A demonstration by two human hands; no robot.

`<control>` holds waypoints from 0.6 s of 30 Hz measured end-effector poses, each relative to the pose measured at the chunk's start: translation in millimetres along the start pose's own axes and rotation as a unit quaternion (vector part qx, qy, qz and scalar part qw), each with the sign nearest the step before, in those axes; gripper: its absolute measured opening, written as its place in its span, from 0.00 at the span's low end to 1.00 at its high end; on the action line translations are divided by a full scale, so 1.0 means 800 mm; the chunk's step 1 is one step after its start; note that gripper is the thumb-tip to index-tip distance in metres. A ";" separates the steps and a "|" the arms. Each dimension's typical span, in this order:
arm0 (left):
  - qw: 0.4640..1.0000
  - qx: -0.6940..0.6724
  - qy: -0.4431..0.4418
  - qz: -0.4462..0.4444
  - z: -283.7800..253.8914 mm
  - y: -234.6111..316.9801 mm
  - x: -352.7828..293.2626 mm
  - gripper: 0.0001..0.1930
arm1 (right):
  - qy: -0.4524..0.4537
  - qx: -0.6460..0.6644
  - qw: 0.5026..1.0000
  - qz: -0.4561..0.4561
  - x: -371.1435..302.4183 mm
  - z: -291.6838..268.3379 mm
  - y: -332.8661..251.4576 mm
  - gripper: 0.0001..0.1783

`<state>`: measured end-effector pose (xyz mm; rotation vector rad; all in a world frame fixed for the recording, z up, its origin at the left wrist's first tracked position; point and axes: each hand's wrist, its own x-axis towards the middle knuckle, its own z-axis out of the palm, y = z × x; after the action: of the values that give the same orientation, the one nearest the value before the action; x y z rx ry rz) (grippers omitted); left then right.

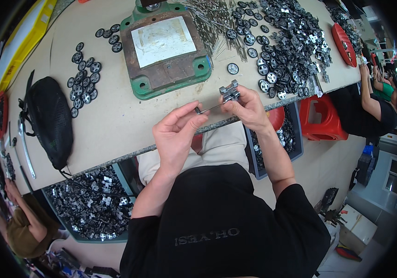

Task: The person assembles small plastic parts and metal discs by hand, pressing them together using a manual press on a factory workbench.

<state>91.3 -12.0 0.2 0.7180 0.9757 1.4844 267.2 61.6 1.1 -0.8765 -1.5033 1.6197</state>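
Note:
Over the near edge of the table, my right hand (249, 110) grips a small grey plastic piece with block-like ends (230, 91) between thumb and fingers. My left hand (175, 132) pinches a small black wheel (198, 110), seen edge-on. A thin metal rod (213, 108) runs from this wheel toward the grey piece; its far end is hidden by my right fingers. On the table just beyond my hands lies a single black wheel with silver spokes (232, 69).
A green press base (143, 92) stands ahead. Loose wheels (86, 83), metal rods (212, 28) and heaped grey pieces (295, 41) surround it. A black mesh bag (50, 120) and wrench (26, 153) lie left. Filled bins (126, 178) and a red stool (321, 120) stand below; co-workers sit both sides.

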 end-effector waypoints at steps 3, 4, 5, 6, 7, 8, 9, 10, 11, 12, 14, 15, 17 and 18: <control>1.000 0.014 0.002 0.012 0.001 0.002 0.000 0.14 | 0.006 -0.054 0.998 -0.015 0.000 0.002 -0.001 0.09; 1.000 0.014 0.008 -0.004 0.001 0.003 -0.001 0.15 | 0.025 -0.147 0.987 -0.058 0.000 0.005 -0.002 0.08; 1.000 0.014 0.008 -0.004 0.000 0.003 0.001 0.15 | 0.024 -0.147 0.987 -0.058 -0.001 0.007 -0.005 0.08; 0.997 -0.047 0.007 -0.059 -0.002 0.004 0.005 0.14 | 0.013 -0.146 0.987 -0.060 -0.002 0.010 -0.009 0.08; 0.988 -0.107 0.004 -0.114 -0.003 0.004 0.007 0.14 | 0.002 -0.146 0.987 -0.064 -0.002 0.011 -0.011 0.08; 0.988 -0.106 0.003 -0.114 -0.002 0.002 0.006 0.14 | 0.003 -0.146 0.987 -0.065 -0.002 0.012 -0.011 0.08; 0.996 -0.056 0.002 -0.069 0.000 0.000 0.004 0.14 | 0.014 -0.108 0.994 -0.031 -0.001 0.013 -0.010 0.08; 1.000 -0.005 0.001 -0.024 0.001 -0.001 0.002 0.14 | 0.025 -0.069 0.997 0.002 -0.001 0.014 -0.010 0.08; 1.000 -0.005 0.000 -0.024 0.002 -0.001 0.003 0.14 | 0.026 -0.069 0.997 0.002 -0.002 0.014 -0.010 0.08; 1.000 0.006 0.005 -0.027 0.003 0.000 0.003 0.14 | 0.035 -0.146 0.988 -0.049 -0.004 0.014 -0.011 0.07; 0.999 0.017 0.010 -0.032 0.003 0.003 0.004 0.14 | 0.044 -0.220 0.970 -0.099 -0.004 0.013 -0.017 0.07; 0.998 -0.017 0.007 -0.059 0.000 0.004 0.006 0.14 | 0.020 -0.290 0.950 -0.116 -0.003 0.011 -0.023 0.07; 0.995 -0.050 0.004 -0.085 -0.002 0.004 0.006 0.14 | -0.005 -0.358 0.924 -0.132 0.000 0.012 -0.036 0.08; 0.997 -0.029 0.007 -0.066 -0.002 0.002 0.004 0.14 | -0.015 -0.326 0.941 -0.093 0.001 0.016 -0.041 0.08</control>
<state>88.2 -8.8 0.8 0.5915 0.9682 1.3980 257.9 57.3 35.0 -1.0129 -2.1236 0.9976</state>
